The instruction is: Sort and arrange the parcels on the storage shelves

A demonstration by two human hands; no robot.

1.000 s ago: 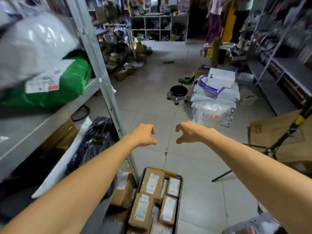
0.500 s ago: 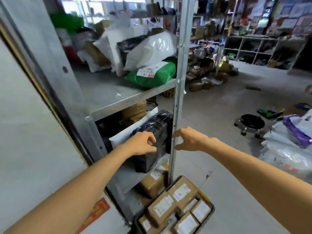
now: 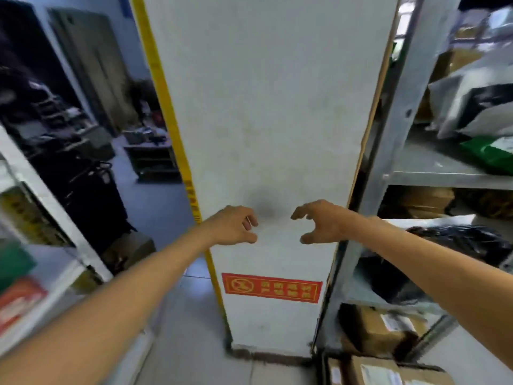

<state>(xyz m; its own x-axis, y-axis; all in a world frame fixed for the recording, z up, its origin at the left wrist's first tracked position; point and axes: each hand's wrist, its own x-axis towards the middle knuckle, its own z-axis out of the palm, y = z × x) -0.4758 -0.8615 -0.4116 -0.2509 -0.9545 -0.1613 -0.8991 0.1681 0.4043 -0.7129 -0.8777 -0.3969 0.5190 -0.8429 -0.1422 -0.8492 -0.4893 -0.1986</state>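
Both my arms reach forward in front of a white pillar [image 3: 266, 107]. My left hand [image 3: 234, 225] and my right hand [image 3: 319, 222] hang side by side with loosely curled fingers and hold nothing. The grey metal shelf rack [image 3: 444, 173] stands at the right. It carries a green parcel [image 3: 491, 152], white and black bags [image 3: 477, 107] above, a black bag [image 3: 460, 243] on the middle level and brown boxes [image 3: 388, 332] on the lowest level. Labelled cardboard boxes [image 3: 388, 370] lie at the bottom right.
Another shelf [image 3: 55, 218] with coloured packages stands at the left edge. Between it and the pillar an aisle opens onto a dim room with a black cart [image 3: 91, 184]. A red sign [image 3: 272, 287] is stuck low on the pillar.
The view has swung left, from the open floor past the shelf rack to the white pillar. Both hands stay out in front, empty, the right one's fingers a little more spread.
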